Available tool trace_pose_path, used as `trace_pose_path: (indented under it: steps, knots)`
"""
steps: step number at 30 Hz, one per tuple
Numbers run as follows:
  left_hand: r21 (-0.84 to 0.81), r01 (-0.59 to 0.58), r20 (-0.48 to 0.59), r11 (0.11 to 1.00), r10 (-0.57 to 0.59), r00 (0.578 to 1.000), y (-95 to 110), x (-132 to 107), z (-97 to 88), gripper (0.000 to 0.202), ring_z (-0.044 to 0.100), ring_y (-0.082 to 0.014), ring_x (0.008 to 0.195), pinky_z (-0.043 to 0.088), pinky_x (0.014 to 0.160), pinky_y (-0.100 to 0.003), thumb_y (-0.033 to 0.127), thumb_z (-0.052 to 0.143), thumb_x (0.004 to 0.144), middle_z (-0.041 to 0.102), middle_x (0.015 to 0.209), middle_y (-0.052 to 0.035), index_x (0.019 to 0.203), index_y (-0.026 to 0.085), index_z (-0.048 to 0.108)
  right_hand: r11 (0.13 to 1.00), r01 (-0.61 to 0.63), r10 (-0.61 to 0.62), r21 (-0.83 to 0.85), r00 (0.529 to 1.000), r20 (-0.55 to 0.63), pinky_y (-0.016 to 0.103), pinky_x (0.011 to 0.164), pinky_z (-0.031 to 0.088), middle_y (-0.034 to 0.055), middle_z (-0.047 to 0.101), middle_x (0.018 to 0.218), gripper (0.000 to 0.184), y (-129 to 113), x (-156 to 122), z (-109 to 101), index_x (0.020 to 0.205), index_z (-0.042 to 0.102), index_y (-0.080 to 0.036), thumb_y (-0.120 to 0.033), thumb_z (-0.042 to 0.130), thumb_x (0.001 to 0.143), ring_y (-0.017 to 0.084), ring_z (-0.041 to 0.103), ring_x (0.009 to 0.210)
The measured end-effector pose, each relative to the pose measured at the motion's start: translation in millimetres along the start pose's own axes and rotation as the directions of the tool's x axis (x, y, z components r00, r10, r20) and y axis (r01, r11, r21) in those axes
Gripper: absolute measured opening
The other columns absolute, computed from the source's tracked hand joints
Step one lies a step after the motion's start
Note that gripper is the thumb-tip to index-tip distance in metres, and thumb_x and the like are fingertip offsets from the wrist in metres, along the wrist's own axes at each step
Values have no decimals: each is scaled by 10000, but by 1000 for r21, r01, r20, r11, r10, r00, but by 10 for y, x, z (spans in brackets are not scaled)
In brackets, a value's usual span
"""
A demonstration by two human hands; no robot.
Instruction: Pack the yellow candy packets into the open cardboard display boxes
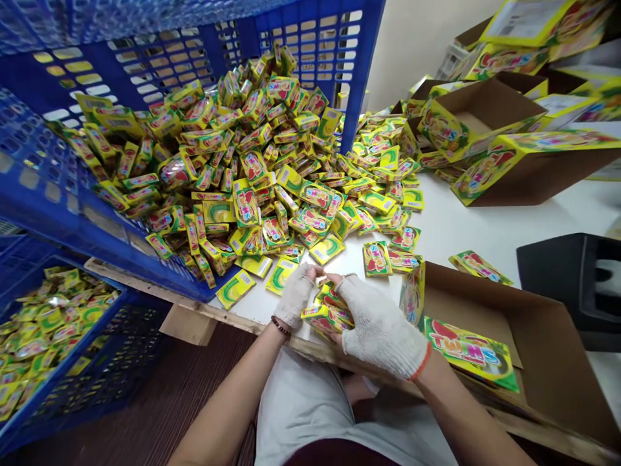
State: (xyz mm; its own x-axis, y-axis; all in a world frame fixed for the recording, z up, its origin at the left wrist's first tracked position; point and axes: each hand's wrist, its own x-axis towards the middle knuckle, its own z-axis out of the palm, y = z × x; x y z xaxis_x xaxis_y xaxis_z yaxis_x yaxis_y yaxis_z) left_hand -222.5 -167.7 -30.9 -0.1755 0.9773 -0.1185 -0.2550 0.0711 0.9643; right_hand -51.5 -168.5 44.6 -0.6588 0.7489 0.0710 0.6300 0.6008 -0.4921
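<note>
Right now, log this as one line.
Right hand: holding small packs | Left hand: close beside them | Open carton: right of right hand | Blue crate: similar packs heaped inside, spread onto table

white knit gloves (383, 323), orange cuff (422, 362), dark beaded bracelet (280, 326), pale legwear (301, 408), maroon top (339, 454).

My white-knit-gloved right grip (381, 323) holds small rectangular yellow-green cardboard packets (326, 318) beside my similarly gloved left grip (294, 296).
</note>
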Motion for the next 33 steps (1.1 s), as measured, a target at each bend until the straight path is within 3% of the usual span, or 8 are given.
trace_pose_path:
  steps: [5, 8, 12, 17, 20, 27, 31, 33]
  knots:
    - [37, -88, -75, 995, 90, 993, -58, -182, -49, 531, 564, -266, 1244, 394, 1106, -416, 629, 507, 891, 671, 1250, -96, 1151, 197, 672, 987, 0, 12, -162, 997, 71, 601, 1056, 377, 236, 528, 1395, 852, 63, -9, 162, 1468, 450, -145, -263, 717, 668, 438, 480, 1300]
    - [174, -65, -79, 983, 80, 994, -110, -279, 3, 573, 479, -274, 1362, 323, 1179, -416, 608, 547, 893, 591, 1404, -103, 1289, 201, 622, 999, -28, 21, -40, 987, -159, 648, 1149, 234, 211, 199, 1628, 1170, 270, -222, 460, 1585, 166, -225, -367, 803, 614, 467, 160, 1489]
    - [176, -47, -49, 983, 56, 997, -120, -219, 151, 626, 452, -278, 1391, 323, 1187, -414, 620, 517, 898, 544, 1459, -101, 1357, 197, 567, 991, -54, 85, 121, 960, -267, 611, 1143, 307, 192, 40, 1656, 1399, 495, -437, 750, 1562, -184, -290, -444, 828, 608, 467, 109, 1502]
    - [261, 20, 7, 965, -23, 1000, -146, -262, 219, 568, 580, -279, 1231, 442, 1084, -416, 596, 524, 899, 643, 1284, -106, 1300, 200, 591, 982, -28, 80, 189, 958, -276, 571, 1081, 404, 184, 396, 1421, 1149, 495, -383, 795, 1580, 76, -268, -428, 774, 680, 417, 428, 1338]
    - [231, 62, -15, 971, -60, 998, -171, -384, 193, 615, 551, -289, 1271, 432, 1097, -422, 641, 529, 879, 601, 1344, -125, 1295, 191, 580, 988, -56, 84, 147, 979, -188, 607, 1050, 406, 209, 385, 1404, 1034, 403, -311, 712, 1509, 353, -202, -474, 813, 623, 429, 436, 1296]
    - [-348, 184, 12, 919, -192, 981, 152, -462, 369, 840, 516, -287, 1333, 423, 1120, -467, 855, 381, 813, 533, 1450, -126, 1374, 244, 513, 978, -150, 148, 148, 989, 24, 490, 939, 501, 135, 527, 1209, 693, 38, -433, -162, 1268, 653, -220, -366, 835, 616, 318, 562, 1079]
    - [-51, -84, 62, 995, 87, 994, 271, -539, 678, 702, 497, -283, 1354, 369, 1166, -461, 757, 467, 862, 568, 1419, -116, 1315, 235, 587, 868, -215, 276, 448, 958, -76, 407, 959, 504, 84, 576, 1228, 650, 326, -668, -1052, 1266, 618, -243, -478, 786, 684, 271, 596, 1092]
    - [230, -323, 256, 918, 263, 930, 255, -626, 881, 518, 519, -267, 1329, 370, 1164, -452, 581, 519, 934, 589, 1396, -122, 1292, 219, 612, 732, -382, 432, 564, 901, 49, 391, 906, 523, 62, 645, 1150, 700, 692, -737, -1355, 1261, 583, -239, -526, 796, 660, 259, 627, 1023]
